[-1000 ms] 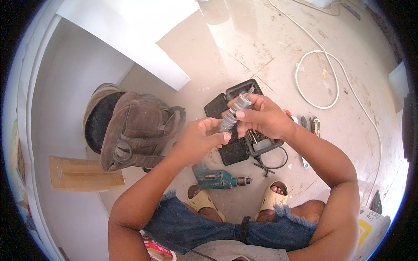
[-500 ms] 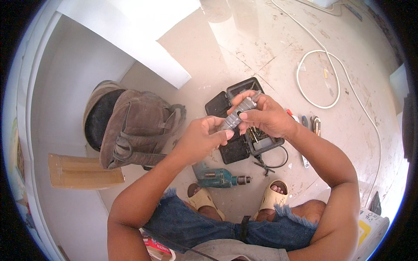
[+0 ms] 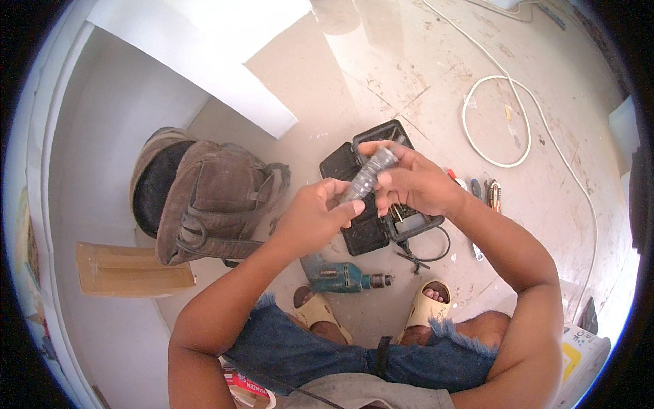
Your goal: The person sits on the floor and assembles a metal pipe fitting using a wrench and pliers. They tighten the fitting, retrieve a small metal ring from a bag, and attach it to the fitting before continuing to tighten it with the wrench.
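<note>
Over the open tool case I hold a grey ribbed cylinder (image 3: 365, 178), tilted with its upper end toward the far right. My left hand (image 3: 323, 208) is closed on its lower end, thumb and fingers pinching it. Around the upper end is my right hand (image 3: 417, 180), the index finger behind the cylinder and the thumb along its near side; the lower fingers are loosely curled, somewhat blurred. Beneath both hands lies the black case (image 3: 361, 234) with its lids folded open, partly hidden. Inside it are several thin drill bits (image 3: 400, 216).
A teal power drill (image 3: 337, 277) lies near my feet. Hand tools, among them a folding multitool (image 3: 494, 196), lie to the right. A brown backpack (image 3: 216, 184) and a cardboard box (image 3: 135, 268) stand left. A white cable (image 3: 463, 126) loops across the floor.
The cylinder has turned about its length, so a dark hole in its side no longer shows. My right thumb has shifted off its front toward its edge. My left hand keeps its grip.
</note>
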A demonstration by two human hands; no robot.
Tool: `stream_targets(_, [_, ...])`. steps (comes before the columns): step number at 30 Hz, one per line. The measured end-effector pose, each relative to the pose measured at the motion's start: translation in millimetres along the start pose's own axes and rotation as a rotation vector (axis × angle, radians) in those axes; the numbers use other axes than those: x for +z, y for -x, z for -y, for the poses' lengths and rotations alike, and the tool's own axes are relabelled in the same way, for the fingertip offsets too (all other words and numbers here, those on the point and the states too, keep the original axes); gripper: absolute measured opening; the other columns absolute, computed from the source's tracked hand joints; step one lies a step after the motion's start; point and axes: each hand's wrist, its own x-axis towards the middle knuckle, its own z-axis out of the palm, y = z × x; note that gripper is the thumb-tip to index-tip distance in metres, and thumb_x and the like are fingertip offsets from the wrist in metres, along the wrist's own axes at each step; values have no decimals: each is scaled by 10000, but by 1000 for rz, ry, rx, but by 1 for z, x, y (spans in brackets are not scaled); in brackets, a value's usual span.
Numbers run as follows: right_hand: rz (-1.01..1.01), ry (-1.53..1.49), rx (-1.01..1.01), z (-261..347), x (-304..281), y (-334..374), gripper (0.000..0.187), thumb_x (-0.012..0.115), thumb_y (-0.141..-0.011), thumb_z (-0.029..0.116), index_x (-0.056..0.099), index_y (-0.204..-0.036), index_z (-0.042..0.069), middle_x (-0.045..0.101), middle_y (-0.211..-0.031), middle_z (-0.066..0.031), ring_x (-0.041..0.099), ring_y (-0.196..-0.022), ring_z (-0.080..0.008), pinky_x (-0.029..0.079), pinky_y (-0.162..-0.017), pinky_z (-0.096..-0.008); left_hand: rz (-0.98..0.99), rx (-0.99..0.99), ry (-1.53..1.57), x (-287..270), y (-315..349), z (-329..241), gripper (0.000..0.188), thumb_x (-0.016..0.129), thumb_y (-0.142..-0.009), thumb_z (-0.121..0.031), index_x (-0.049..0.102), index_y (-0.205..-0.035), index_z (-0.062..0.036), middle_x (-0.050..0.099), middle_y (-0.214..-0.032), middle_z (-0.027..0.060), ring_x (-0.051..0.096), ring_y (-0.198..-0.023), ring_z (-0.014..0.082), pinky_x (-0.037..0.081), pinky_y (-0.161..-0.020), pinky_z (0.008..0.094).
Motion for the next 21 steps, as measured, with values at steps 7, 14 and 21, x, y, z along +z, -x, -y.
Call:
stream_targets(7, [33,321,114,3,-36,-11,338,727,-946,166,509,-1131,-16,639,-881,-85,655,-657,-149,600,-598,-324,-25,-33,130,-6,-3,-3,407,725,-948,-270,622,-1200,32,714,-937,50,594,-713,76,492,-660,229])
stream_targets(14, [96,-3,-26,-7,-16,-11,327,683,-971,125,486,-1204,8,638,-1014,-127,694,-744,-189,621,-696,-333,159,-100,567,-20,-9,12,327,686,-987,-237,617,-1197,4,687,-958,77,472,-607,57,385,-535,201])
stream_targets(21, [266,-49,98,1,-22,-8,442,648,-975,69,453,-1362,-17,652,-1207,-216,731,-836,-240,648,-742,-362,554,-318,731,-16,-2,1,382,607,-1026,-363,626,-1155,-4,642,-882,48,468,-608,68,373,-534,200])
